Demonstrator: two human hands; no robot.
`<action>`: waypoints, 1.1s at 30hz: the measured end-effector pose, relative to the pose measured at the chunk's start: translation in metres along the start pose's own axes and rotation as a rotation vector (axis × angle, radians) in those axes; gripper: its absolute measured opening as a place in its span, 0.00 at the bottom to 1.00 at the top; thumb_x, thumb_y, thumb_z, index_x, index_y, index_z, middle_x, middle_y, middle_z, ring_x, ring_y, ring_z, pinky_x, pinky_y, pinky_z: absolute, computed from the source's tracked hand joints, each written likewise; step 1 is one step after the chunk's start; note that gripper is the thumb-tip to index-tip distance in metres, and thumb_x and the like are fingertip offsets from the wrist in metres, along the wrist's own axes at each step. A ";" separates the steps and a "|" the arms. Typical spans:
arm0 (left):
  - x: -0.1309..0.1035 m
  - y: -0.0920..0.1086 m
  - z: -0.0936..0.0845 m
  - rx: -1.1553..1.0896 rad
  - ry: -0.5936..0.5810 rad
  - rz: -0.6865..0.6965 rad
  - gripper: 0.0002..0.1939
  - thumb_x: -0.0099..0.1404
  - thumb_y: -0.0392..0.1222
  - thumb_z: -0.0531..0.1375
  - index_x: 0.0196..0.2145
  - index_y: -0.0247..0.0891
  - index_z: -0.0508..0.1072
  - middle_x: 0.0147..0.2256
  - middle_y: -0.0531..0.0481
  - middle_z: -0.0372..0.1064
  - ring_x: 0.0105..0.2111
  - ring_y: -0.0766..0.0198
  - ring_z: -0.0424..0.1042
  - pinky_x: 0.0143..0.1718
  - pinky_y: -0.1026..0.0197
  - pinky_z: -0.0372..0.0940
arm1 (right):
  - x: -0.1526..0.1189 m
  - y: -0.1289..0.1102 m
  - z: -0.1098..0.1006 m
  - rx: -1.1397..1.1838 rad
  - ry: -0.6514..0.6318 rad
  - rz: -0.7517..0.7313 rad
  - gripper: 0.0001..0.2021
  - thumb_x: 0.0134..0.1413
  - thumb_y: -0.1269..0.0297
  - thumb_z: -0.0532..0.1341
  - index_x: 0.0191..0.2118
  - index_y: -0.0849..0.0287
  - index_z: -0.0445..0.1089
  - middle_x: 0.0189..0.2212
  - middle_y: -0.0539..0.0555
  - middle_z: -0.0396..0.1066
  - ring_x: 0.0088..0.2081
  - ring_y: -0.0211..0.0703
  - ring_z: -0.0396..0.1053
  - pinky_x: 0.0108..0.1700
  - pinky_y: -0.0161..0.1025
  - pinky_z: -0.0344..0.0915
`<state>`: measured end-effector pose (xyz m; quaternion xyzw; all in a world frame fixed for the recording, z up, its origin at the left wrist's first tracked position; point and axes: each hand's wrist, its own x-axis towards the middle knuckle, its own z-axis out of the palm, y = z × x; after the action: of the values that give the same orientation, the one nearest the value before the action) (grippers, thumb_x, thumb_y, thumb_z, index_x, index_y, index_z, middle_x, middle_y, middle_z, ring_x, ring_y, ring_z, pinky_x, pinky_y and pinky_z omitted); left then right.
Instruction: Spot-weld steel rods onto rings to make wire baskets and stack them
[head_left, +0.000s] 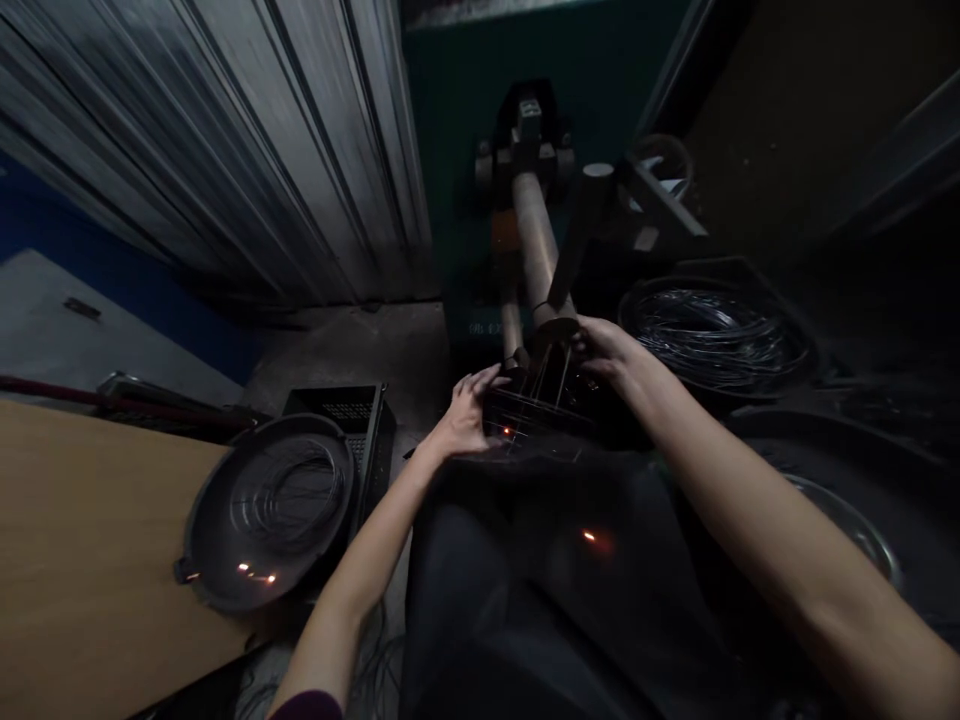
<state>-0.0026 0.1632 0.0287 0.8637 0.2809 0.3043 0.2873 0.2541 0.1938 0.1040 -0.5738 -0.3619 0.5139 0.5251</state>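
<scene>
A dark frame of thin metal wires [551, 400] sits between my hands, below the round arms of a green machine. My left hand [466, 415] is curled round the frame's left side, thumb low and fingers on top. My right hand [606, 350] has its fingers bent in at the frame's right side, close beside the machine's upper arm [534, 225]; its fingertips are partly hidden in shadow. The lower arm [511, 325] ends just above my left fingertips. An orange spark glows near my left thumb, and another shows over my dark clothing [525, 590].
On the left, a round black tub [196, 510] holding wire rings stands by a black crate [382, 430] and a wooden board [97, 540]. Coiled wire [705, 330] fills a tub at right, with another dark tub [840, 440] nearer. A corrugated metal wall [300, 130] rises behind.
</scene>
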 end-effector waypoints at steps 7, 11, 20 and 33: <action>-0.004 0.065 0.002 -0.366 -0.012 -0.332 0.23 0.67 0.54 0.51 0.52 0.39 0.69 0.53 0.42 0.68 0.56 0.55 0.65 0.58 0.51 0.58 | -0.125 0.081 0.025 -0.551 0.055 -0.288 0.11 0.56 0.55 0.56 0.34 0.56 0.68 0.32 0.58 0.72 0.33 0.47 0.69 0.37 0.43 0.68; 0.006 0.093 0.037 -0.519 0.068 -0.485 0.20 0.68 0.53 0.49 0.40 0.36 0.73 0.29 0.50 0.72 0.31 0.64 0.72 0.37 0.62 0.67 | -0.165 0.104 0.035 -0.881 -0.226 -0.386 0.17 0.60 0.62 0.47 0.41 0.52 0.72 0.35 0.59 0.74 0.35 0.54 0.73 0.38 0.49 0.70; -0.014 0.109 -0.005 -0.312 0.139 -0.381 0.18 0.66 0.52 0.53 0.30 0.36 0.72 0.27 0.53 0.68 0.30 0.67 0.67 0.34 0.66 0.62 | -0.164 0.020 -0.062 -1.105 -0.068 -0.817 0.20 0.63 0.60 0.52 0.59 0.53 0.66 0.48 0.59 0.70 0.49 0.49 0.69 0.49 0.44 0.66; 0.020 0.059 -0.003 0.541 -0.033 -0.347 0.19 0.69 0.36 0.49 0.55 0.44 0.68 0.38 0.47 0.73 0.32 0.64 0.74 0.33 0.65 0.65 | -0.096 0.030 -0.008 -1.758 -0.130 -0.483 0.24 0.63 0.69 0.46 0.62 0.52 0.61 0.34 0.58 0.74 0.28 0.45 0.71 0.24 0.36 0.53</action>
<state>0.0266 0.1371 0.0769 0.8528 0.4900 0.1511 0.0992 0.2378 0.0949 0.0941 -0.6455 -0.7622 -0.0393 -0.0290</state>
